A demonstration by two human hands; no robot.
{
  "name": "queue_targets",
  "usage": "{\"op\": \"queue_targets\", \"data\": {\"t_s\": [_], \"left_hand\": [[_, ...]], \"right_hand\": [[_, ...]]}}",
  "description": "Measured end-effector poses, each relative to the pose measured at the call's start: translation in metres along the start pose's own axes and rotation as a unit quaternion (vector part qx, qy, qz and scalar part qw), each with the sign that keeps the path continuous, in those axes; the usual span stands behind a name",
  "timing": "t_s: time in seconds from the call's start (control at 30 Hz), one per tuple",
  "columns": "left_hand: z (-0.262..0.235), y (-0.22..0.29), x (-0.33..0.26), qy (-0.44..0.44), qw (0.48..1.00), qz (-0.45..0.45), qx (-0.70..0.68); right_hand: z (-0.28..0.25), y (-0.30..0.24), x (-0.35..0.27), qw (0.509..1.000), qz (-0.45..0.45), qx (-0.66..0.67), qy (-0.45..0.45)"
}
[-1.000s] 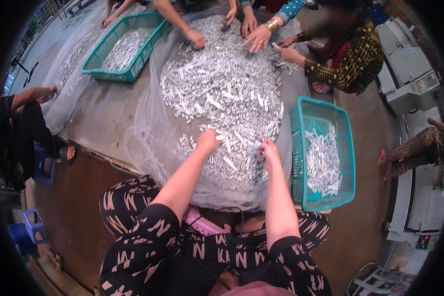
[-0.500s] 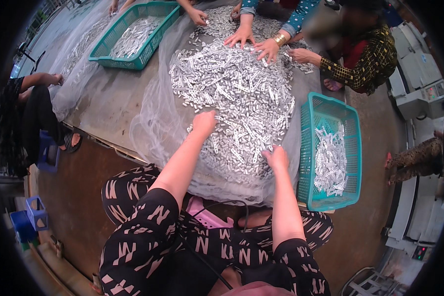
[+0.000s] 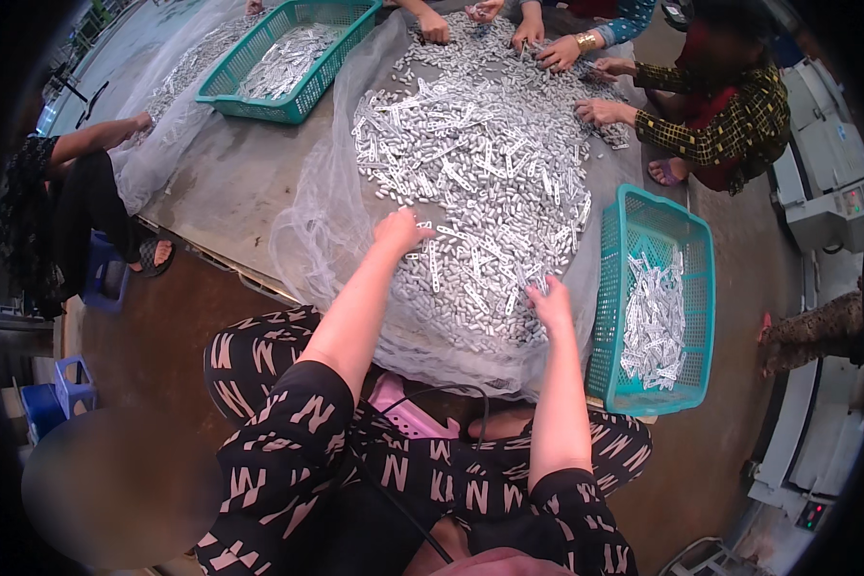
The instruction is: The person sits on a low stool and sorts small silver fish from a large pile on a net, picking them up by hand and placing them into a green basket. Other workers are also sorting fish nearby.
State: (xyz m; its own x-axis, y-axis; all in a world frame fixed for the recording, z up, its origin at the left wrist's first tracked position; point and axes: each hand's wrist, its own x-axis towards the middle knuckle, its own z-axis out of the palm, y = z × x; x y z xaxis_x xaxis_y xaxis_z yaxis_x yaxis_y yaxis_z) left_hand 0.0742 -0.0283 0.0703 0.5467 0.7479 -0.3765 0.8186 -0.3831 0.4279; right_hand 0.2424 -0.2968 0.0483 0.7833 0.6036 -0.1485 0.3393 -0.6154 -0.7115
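A wide heap of small grey metal cylinders and flat, slotted metal strips (image 3: pixel 470 173) covers the sheet before me. My left hand (image 3: pixel 400 233) is closed at the heap's near left side, its fingertips pinching what looks like one slotted strip. Farther right and nearer to me, my right hand (image 3: pixel 550 305) has its thumb and fingers closed on a slotted strip (image 3: pixel 540 285) at the edge of the pile. Loose cylinders (image 3: pixel 490 322) lie between the two hands.
On my right stands a green plastic basket (image 3: pixel 602 331) with strips inside; another green basket (image 3: pixel 302 104) is at the far left. White netting (image 3: pixel 302 235) borders the heap. Co-workers' hands (image 3: pixel 600 110) work along its far side. A pink stool (image 3: pixel 408 415) is below me.
My left hand stays by the heap's near left edge, fingers now slightly further out. Across the heap, a co-worker's spread hands have drawn back, and another co-worker's hands have come closer.
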Motion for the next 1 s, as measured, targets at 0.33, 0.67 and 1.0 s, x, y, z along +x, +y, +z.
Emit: {"op": "queue_targets", "data": {"t_s": [0.33, 0.67, 1.0], "left_hand": [[0.045, -0.028, 0.037, 0.005, 0.984, -0.012, -0.176], [0.008, 0.020, -0.029, -0.063, 0.996, -0.062, 0.025], [0.021, -0.022, 0.003, -0.048, 0.999, 0.009, -0.020]], "right_hand": [[0.021, -0.088, 0.007, 0.973, 0.000, -0.231, -0.030], [0.049, -0.064, 0.039, 0.974, -0.014, -0.226, -0.028], [0.018, -0.068, 0.016, 0.806, 0.158, 0.544, -0.171]]}}
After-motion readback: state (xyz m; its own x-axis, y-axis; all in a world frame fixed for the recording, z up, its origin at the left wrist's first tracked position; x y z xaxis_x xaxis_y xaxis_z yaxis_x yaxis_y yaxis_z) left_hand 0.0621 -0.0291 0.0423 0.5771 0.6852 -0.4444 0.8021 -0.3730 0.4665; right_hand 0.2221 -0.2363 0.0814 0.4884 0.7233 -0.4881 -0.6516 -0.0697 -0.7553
